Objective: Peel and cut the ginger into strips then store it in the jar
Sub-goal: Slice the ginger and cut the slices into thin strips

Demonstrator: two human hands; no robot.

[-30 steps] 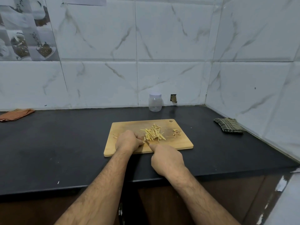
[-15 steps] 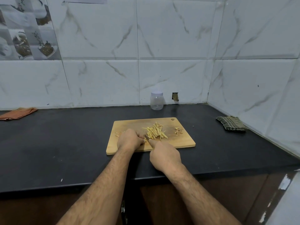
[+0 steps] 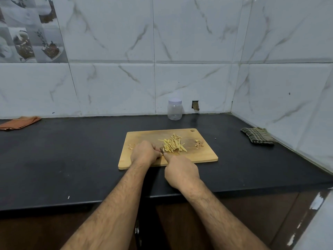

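A wooden cutting board (image 3: 201,154) lies on the black counter. A pile of pale yellow ginger strips (image 3: 173,144) sits at its middle. My left hand (image 3: 145,153) is curled over a piece of ginger that the fingers hide, just left of the pile. My right hand (image 3: 181,171) grips a knife (image 3: 162,151); only a short bit of blade shows between the two hands. A clear plastic jar (image 3: 174,109) with a pale lid on stands at the back wall, behind the board.
Small heaps of peel scraps lie at the board's right (image 3: 199,143) and left (image 3: 131,146) sides. An orange cloth (image 3: 19,122) lies far left, a checked cloth (image 3: 257,135) at the right near the corner wall. The counter's front edge (image 3: 234,190) runs under my forearms.
Both hands stay together at the board's near edge with the knife between them; only the view has shifted slightly. The strip pile looks the same.
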